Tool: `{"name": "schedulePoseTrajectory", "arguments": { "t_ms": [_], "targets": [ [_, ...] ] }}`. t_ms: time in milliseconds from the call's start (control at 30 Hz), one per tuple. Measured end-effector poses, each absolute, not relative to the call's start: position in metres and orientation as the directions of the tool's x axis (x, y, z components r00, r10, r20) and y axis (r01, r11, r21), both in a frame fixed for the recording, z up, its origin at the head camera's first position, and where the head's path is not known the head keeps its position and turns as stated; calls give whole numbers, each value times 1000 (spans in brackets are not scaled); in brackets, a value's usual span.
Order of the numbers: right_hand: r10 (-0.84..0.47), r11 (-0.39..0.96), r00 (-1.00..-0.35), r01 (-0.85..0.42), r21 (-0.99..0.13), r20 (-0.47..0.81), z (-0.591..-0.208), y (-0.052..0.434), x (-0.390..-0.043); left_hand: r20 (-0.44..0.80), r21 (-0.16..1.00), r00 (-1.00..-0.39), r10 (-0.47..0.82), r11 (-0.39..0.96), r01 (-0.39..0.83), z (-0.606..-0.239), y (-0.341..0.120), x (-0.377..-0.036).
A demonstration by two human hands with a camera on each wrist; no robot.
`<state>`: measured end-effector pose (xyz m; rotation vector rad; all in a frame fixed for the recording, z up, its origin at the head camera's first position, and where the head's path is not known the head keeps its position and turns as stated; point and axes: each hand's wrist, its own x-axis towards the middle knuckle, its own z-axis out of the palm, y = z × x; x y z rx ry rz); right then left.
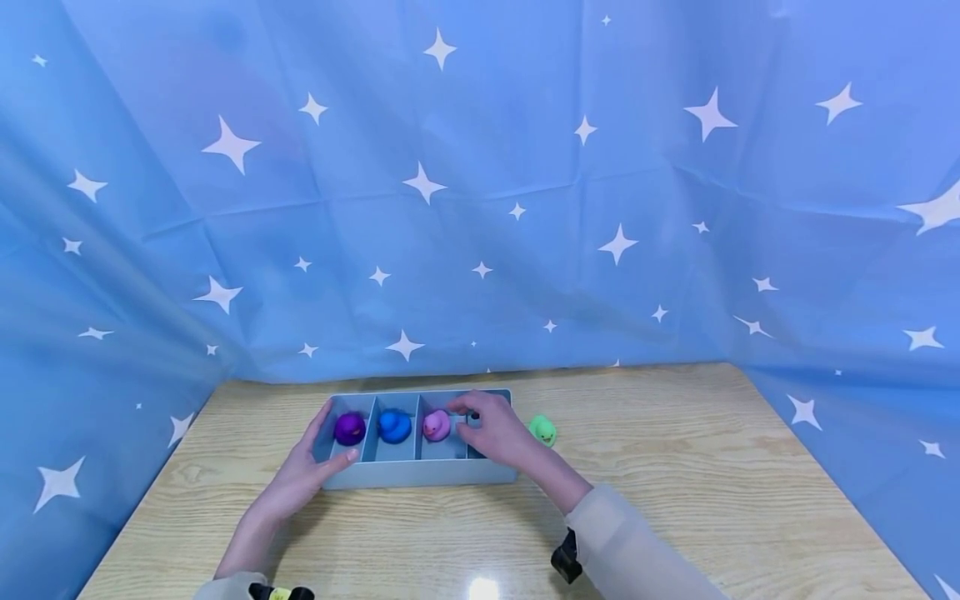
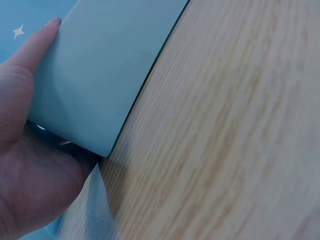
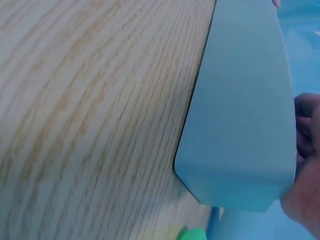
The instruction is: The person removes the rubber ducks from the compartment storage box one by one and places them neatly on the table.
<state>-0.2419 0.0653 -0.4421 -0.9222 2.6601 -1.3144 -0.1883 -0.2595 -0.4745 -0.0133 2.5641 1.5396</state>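
A star-printed blue backdrop (image 1: 465,225) is hanging behind a wooden table (image 1: 660,483), on which a pale blue box (image 1: 420,475) is sitting, its four compartments lying in a row. The left hand (image 1: 296,477) is bracing the box's left end, thumb and fingers spreading apart along its walls. The right hand (image 1: 498,429) is hovering over the fourth compartment, its thumb and fingertips standing apart just beside the pink duck (image 1: 437,426) (whether any finger is touching it, one cannot tell). That duck is sitting in the third compartment; the purple duck (image 1: 349,429) and the blue duck (image 1: 394,426) are occupying the first and second. The green duck (image 1: 543,431) is standing on the table, just beyond the box's right end.

The step in hand seems to be placing the pink duck; the next move is probably calling for a clear lift and a reach to the green one. The right hand is hiding much of the fourth compartment, and something dark beneath its fingers is proving unreadable. The right wrist view is cutting off part of that hand.
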Motion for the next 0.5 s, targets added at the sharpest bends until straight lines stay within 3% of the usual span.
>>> {"name": "schedulePoseTrajectory", "arguments": {
  "t_ms": [500],
  "targets": [
    [-531,491,-820,-502,-712,212,-439,64,-240,-144,872,-988,64,480,-96,-474,-258,-189]
  ]
}}
